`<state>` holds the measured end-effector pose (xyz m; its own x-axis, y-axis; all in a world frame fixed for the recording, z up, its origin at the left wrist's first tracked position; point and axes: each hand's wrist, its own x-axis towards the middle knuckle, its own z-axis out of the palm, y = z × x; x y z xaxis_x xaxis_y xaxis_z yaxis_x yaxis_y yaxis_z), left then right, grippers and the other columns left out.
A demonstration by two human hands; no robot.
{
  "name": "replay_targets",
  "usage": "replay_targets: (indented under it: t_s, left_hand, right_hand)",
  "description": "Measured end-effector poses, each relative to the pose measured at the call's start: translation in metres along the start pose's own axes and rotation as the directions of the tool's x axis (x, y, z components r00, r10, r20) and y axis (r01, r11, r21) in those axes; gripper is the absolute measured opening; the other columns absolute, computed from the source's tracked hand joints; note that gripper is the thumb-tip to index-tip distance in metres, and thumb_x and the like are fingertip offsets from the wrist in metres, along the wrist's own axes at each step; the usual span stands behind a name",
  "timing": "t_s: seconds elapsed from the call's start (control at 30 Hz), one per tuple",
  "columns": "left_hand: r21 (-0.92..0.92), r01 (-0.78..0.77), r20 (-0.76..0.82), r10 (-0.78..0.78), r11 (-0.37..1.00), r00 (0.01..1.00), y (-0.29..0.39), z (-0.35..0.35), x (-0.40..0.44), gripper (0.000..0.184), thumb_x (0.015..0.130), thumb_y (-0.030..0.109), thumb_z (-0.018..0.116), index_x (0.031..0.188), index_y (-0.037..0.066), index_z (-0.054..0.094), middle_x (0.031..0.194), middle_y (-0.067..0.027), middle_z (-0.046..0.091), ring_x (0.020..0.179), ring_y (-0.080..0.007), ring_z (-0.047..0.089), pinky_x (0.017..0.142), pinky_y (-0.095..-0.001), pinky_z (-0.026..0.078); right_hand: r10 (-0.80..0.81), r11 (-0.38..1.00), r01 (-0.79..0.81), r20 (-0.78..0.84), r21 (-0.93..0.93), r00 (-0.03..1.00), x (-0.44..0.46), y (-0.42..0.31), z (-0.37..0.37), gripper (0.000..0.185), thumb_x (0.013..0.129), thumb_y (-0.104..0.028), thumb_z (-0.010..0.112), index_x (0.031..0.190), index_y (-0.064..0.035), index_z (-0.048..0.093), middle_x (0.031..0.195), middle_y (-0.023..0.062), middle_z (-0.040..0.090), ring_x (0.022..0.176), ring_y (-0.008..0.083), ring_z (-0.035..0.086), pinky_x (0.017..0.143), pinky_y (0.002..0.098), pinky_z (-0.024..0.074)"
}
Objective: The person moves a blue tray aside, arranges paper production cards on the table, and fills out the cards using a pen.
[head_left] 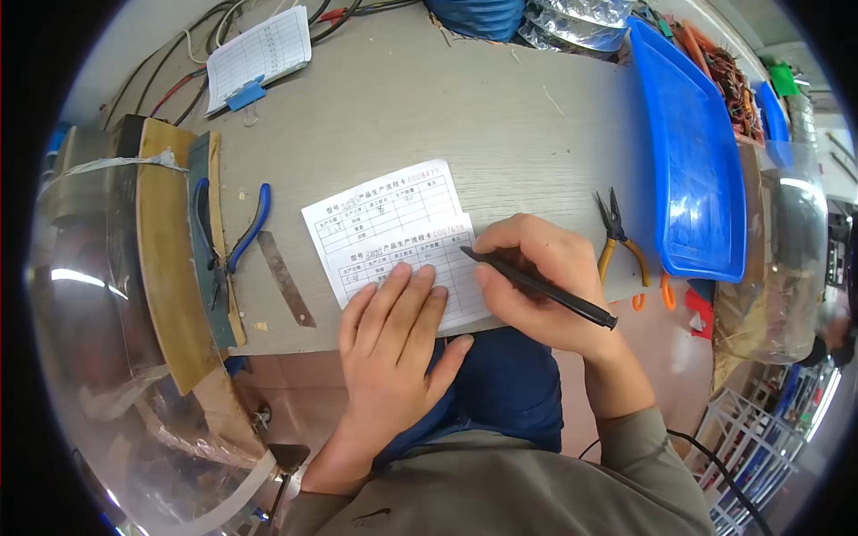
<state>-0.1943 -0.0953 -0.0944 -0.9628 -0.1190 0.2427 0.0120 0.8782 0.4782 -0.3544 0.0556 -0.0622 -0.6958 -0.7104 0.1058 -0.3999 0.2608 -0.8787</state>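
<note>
Two printed form cards with handwritten entries lie overlapped on the bench. The upper card [384,198] is partly covered by the lower card [460,286]. My left hand [393,348] rests flat on the lower card, fingers stretched out. A black pen [545,290] is pinched in my right hand [545,277], its tip near the lower card's right-hand columns. Whether the tip touches the paper I cannot tell. To the right of my right hand lie needle-nose pliers [617,237] with yellow-orange handles.
A blue tray [702,179] stands on the right. Blue-handled pliers [241,232] and a flat metal strip [286,279] lie at left. Clipped paper sheets [259,58] are at the back left, near cables. Silver ducting [572,22] sits at the back edge.
</note>
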Motion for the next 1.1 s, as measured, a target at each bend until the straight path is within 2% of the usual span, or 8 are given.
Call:
replay_targets:
  t_s: [0.3,0.47,0.67,0.8,0.9,1.07,1.1]
  left_hand:
    - [0.036,-0.021,-0.015,0.021,0.999,1.000,-0.005,0.007,-0.003,0.050,0.091,0.036,0.077,0.127,0.002,0.072,0.141,-0.0131,0.068,0.135,-0.0342,0.060,0.109,-0.0507,0.045]
    - [0.034,-0.021,-0.020,0.022,0.999,1.000,-0.005,0.006,-0.003,0.048,0.092,0.038,0.076,0.126,0.003,0.072,0.140,-0.0136,0.068,0.135,-0.0339,0.060,0.109,-0.0499,0.045]
    - [0.048,-0.024,-0.038,0.026,0.999,0.999,-0.005,0.010,-0.004,0.048,0.094,0.039,0.075,0.125,0.003,0.071,0.139,-0.0140,0.068,0.134,-0.0336,0.061,0.109,-0.0495,0.045]
    - [0.057,-0.031,-0.044,0.033,0.998,0.998,-0.005,0.009,-0.003,0.048,0.094,0.040,0.074,0.125,0.003,0.071,0.138,-0.0136,0.069,0.134,-0.0336,0.061,0.108,-0.0494,0.045]
    - [0.080,0.000,-0.077,0.006,0.997,0.997,-0.003,0.011,-0.001,0.041,0.097,0.041,0.071,0.121,0.008,0.075,0.135,-0.0072,0.072,0.130,-0.0266,0.065,0.108,-0.0430,0.044]
    - [0.090,0.000,-0.068,0.006,0.996,0.998,-0.002,0.011,-0.001,0.041,0.097,0.041,0.070,0.121,0.009,0.075,0.134,-0.0070,0.072,0.129,-0.0265,0.065,0.108,-0.0428,0.044]
    - [0.091,-0.001,-0.067,0.007,0.996,0.998,-0.003,0.011,-0.001,0.040,0.097,0.041,0.070,0.121,0.009,0.075,0.134,-0.0070,0.072,0.129,-0.0264,0.065,0.108,-0.0427,0.044]
  right_hand:
    - [-0.009,0.999,0.010,0.023,-0.054,1.000,0.006,0.008,-0.001,0.018,0.081,-0.001,0.074,0.097,-0.0022,0.065,0.080,0.0099,0.062,0.064,0.0237,0.063,0.059,0.0344,0.0497]
    - [-0.037,0.998,0.039,0.039,-0.057,0.999,0.009,0.009,0.001,0.017,0.081,0.000,0.074,0.094,-0.0025,0.064,0.076,0.0097,0.060,0.061,0.0231,0.061,0.057,0.0344,0.0477]
    - [0.017,0.999,-0.017,0.019,-0.041,1.000,0.008,0.009,0.004,0.017,0.081,-0.001,0.074,0.094,-0.0026,0.064,0.072,0.0086,0.058,0.057,0.0211,0.058,0.053,0.0329,0.0452]
    - [-0.019,0.999,0.019,0.007,-0.038,1.000,0.008,0.010,0.003,0.017,0.080,0.000,0.074,0.093,-0.0026,0.064,0.073,0.0083,0.059,0.056,0.0211,0.058,0.054,0.0329,0.0458]
    - [-0.057,0.998,0.057,0.005,-0.032,0.998,0.007,0.011,0.003,0.017,0.080,0.001,0.074,0.092,-0.0027,0.064,0.073,0.0085,0.059,0.057,0.0216,0.059,0.054,0.0333,0.0466]
    - [-0.069,0.996,0.070,0.027,-0.049,0.997,0.008,0.012,0.002,0.017,0.079,0.001,0.075,0.092,-0.0028,0.064,0.073,0.0091,0.059,0.057,0.0231,0.060,0.053,0.0339,0.0466]
    - [-0.084,0.995,0.086,0.024,-0.057,0.996,0.008,0.013,0.002,0.017,0.079,0.001,0.076,0.092,-0.0030,0.065,0.073,0.0069,0.060,0.056,0.0184,0.057,0.052,0.0311,0.0441]
